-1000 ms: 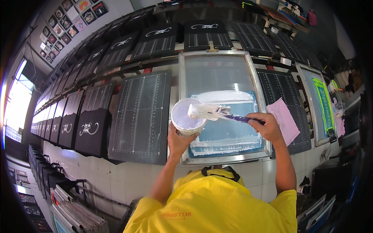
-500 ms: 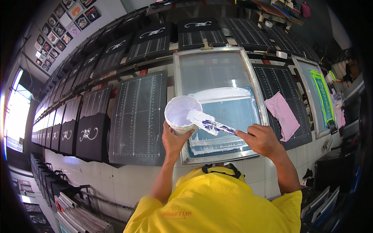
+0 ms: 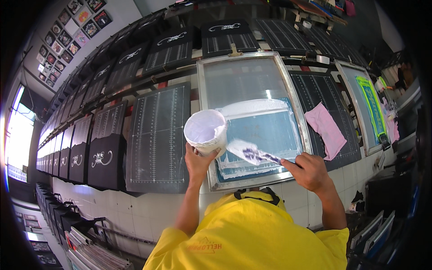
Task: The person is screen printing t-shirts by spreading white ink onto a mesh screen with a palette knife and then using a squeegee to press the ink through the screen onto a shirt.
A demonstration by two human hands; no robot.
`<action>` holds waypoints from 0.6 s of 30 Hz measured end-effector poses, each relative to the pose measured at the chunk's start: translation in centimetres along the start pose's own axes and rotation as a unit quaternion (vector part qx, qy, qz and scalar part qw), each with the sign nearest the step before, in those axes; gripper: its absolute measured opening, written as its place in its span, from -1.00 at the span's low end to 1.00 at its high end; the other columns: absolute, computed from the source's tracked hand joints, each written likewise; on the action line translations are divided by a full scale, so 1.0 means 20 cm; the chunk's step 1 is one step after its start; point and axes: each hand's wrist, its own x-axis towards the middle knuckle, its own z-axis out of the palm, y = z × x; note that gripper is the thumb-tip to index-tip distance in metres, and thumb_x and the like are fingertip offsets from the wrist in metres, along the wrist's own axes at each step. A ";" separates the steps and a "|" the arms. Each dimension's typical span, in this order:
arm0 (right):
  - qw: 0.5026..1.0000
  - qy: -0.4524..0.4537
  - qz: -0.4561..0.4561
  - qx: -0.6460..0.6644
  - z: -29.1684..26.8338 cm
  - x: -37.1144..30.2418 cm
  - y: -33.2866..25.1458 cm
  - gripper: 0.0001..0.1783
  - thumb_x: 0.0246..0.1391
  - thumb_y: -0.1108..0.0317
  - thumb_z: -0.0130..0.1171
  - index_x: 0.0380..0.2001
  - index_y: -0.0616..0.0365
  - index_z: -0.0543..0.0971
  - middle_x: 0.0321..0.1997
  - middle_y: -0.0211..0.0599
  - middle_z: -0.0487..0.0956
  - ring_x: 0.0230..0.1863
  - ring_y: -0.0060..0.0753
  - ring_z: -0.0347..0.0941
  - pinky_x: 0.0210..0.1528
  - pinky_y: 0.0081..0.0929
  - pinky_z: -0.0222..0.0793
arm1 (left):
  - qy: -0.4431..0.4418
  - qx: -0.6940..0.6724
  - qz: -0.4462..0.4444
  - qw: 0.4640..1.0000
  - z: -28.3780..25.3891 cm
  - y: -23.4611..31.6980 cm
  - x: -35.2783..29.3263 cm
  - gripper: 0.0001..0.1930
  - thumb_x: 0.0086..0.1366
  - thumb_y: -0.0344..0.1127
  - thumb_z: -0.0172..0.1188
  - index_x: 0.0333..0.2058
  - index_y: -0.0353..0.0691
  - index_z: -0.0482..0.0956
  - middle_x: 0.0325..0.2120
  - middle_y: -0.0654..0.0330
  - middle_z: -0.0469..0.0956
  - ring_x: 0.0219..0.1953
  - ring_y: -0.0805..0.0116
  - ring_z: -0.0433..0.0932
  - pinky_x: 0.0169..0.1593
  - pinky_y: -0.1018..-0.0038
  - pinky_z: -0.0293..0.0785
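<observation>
My left hand (image 3: 198, 163) is closed around the lower side of a white plastic tub (image 3: 210, 145), its mouth tilted so the pale inside shows. White ink coats the tub's walls. In my right hand (image 3: 310, 172) is the handle of a spatula (image 3: 253, 153), its blade smeared thickly with white ink and slightly blurred. The blade is just right of the tub, over a metal-framed printing screen (image 3: 294, 85). Across the screen's blue mesh area lie a thick band of white ink (image 3: 252, 108) and more streaks along its near edge.
A pink cloth (image 3: 327, 130) lies on the dark gridded board right of the screen. Another gridded board (image 3: 157, 139) stands to the left. Black shirts with white scorpion prints (image 3: 105, 155) line the boards. A second framed screen (image 3: 366, 108) with neon green edging is at right.
The spatula has moved away from the tub's rim, to the right and slightly down. The tub has shifted a little left. Both hands keep their holds.
</observation>
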 end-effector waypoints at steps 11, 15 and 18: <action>0.903 -0.026 0.351 0.245 0.13 -0.27 0.09 -0.82 -0.02 0.43 0.23 -0.30 0.23 0.64 -0.58 -0.23 0.55 -0.58 -0.39 0.45 -0.51 -0.46 0.34 | -0.014 -0.104 -0.021 0.994 -0.12 -0.10 0.00 -0.15 -0.17 -0.44 0.54 0.11 -0.43 0.26 0.00 -0.08 0.45 0.04 0.17 0.51 0.12 0.32 0.47; 0.839 -0.071 0.460 0.282 0.12 -0.48 0.35 -0.82 -0.04 0.39 0.26 -0.41 0.31 0.63 -0.63 -0.24 0.54 -0.56 -0.54 0.43 -0.47 -0.50 0.29 | -0.014 -0.082 -0.024 0.996 -0.16 -0.09 -0.05 -0.13 -0.22 -0.44 0.57 0.10 -0.42 0.29 -0.02 -0.05 0.48 0.04 0.20 0.50 0.17 0.32 0.42; 0.840 -0.123 0.468 0.246 0.07 -0.60 0.52 -0.82 -0.06 0.38 0.27 -0.44 0.32 0.65 -0.65 -0.27 0.54 -0.56 -0.59 0.40 -0.47 -0.49 0.28 | -0.009 -0.057 -0.014 0.998 -0.18 -0.10 -0.08 -0.16 -0.25 -0.37 0.60 0.06 -0.40 0.36 -0.03 0.01 0.50 0.03 0.23 0.50 0.20 0.33 0.36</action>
